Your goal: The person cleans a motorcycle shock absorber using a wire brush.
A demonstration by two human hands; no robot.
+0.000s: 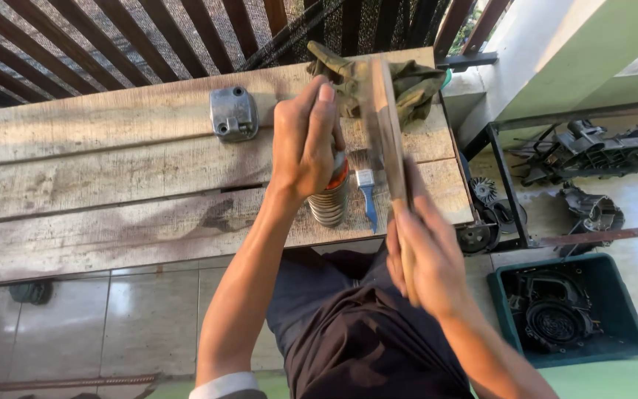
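Left half of the wooden bench (75, 170) is wide open, tons of room to slide in from frame left. Only a grey metal cover (233, 113) sits upper-middle. Right end is crowded tho: crumpled rag (415, 85), blue-handled brush (367, 193), plus the upright board (384, 125) (held edge-on) blocking the middle-right.

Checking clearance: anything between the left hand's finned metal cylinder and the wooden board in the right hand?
Nothing visible. The left hand grips the ribbed silver metal cylinder; the right hand holds the thin wooden board on edge beside it. The blue-handled brush lies on the bench in the gap.
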